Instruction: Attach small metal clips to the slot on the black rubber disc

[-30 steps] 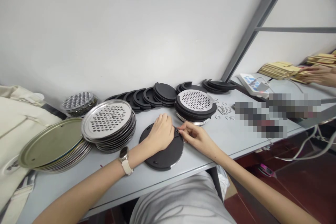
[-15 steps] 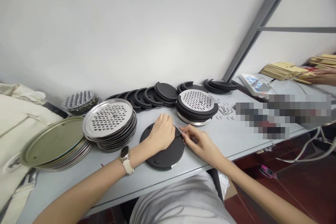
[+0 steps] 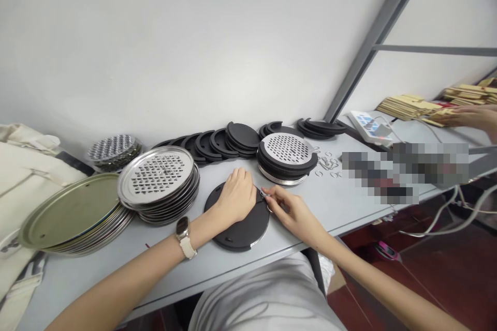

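A round black disc point(image 3: 244, 227) lies flat near the table's front edge. My left hand point(image 3: 237, 195) rests on its upper part, fingers curled together; what is under them, if anything, is hidden. At the disc's upper right edge, my right hand point(image 3: 289, 212) pinches a small metal clasp point(image 3: 264, 194) with a ring hanging from it. Behind the disc to the right stands a stack of black discs topped by a perforated silver plate point(image 3: 288, 149). More metal rings and clasps point(image 3: 328, 163) are scattered to the right of that stack.
Stacked perforated metal plates point(image 3: 157, 175) and green oval trays point(image 3: 73, 212) stand at left, beside a cream bag point(image 3: 31, 165). Black discs point(image 3: 243, 135) line the wall. At right are a white device point(image 3: 370, 126), yellow pieces point(image 3: 407, 107) and another person's hand point(image 3: 469, 115).
The whole view has shifted slightly, so the table items sit a little further left. Both my hands keep nearly the same places at the disc. The other person's hand reaches further into view.
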Action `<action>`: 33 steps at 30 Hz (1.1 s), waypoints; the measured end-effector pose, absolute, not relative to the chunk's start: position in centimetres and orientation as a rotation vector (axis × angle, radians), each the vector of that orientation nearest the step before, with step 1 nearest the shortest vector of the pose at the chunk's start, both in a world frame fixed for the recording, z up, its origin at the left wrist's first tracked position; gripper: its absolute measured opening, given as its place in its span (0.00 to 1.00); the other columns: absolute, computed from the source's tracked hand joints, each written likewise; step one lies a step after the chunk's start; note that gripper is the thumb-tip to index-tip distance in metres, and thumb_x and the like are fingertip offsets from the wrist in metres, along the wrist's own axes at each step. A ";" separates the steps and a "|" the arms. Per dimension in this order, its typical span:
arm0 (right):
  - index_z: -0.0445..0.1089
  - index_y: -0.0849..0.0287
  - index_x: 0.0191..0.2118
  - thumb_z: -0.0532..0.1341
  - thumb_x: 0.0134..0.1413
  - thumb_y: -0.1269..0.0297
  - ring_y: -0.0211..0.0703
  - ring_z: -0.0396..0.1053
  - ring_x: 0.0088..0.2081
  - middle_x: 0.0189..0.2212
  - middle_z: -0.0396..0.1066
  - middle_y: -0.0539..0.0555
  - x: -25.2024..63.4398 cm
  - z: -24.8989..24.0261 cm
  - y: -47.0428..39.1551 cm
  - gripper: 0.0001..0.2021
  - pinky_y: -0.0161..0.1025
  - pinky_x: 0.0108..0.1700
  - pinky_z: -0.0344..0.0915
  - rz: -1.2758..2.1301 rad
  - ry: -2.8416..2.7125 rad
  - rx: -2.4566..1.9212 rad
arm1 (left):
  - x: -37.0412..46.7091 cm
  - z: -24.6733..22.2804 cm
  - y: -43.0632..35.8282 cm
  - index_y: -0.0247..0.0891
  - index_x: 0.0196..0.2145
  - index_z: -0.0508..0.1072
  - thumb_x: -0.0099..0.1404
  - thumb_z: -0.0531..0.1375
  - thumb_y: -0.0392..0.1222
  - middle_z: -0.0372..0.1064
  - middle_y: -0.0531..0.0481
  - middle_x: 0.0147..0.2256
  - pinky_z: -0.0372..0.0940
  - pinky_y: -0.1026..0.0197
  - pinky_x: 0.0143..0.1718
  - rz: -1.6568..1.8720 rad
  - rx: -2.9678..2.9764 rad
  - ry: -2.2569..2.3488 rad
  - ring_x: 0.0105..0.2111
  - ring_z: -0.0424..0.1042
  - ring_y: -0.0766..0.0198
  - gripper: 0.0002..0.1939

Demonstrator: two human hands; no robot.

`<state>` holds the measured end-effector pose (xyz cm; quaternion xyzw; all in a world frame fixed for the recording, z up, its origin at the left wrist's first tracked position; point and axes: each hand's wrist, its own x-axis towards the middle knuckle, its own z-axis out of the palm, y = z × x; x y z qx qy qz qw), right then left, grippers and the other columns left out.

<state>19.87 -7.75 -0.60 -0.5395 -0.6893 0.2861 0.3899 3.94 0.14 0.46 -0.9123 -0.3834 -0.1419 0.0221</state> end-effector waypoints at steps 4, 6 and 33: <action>0.62 0.58 0.36 0.51 0.64 0.59 0.38 0.58 0.27 0.25 0.60 0.48 20.0 -0.9 -7.7 0.09 0.35 0.31 0.58 0.772 -1.739 -1.361 | 4.0 0.5 0.1 0.35 0.33 0.65 0.67 0.47 0.33 0.61 0.43 0.34 0.61 0.52 0.41 -0.434 -2.819 -1.176 0.37 0.62 0.54 0.09; 0.62 0.58 0.37 0.50 0.64 0.58 0.38 0.59 0.28 0.25 0.60 0.48 20.1 -1.1 -7.7 0.09 0.35 0.32 0.58 0.808 -1.726 -1.351 | 4.0 0.6 0.1 0.35 0.33 0.65 0.67 0.47 0.33 0.61 0.43 0.34 0.61 0.52 0.40 -0.424 -2.818 -1.175 0.37 0.62 0.54 0.08; 0.63 0.59 0.37 0.50 0.64 0.58 0.36 0.57 0.27 0.24 0.58 0.47 20.1 -1.4 -7.0 0.11 0.33 0.30 0.57 0.958 -1.694 -1.270 | 3.7 0.7 0.1 0.34 0.34 0.65 0.67 0.47 0.33 0.61 0.43 0.35 0.62 0.52 0.41 -0.394 -2.822 -1.209 0.38 0.62 0.54 0.08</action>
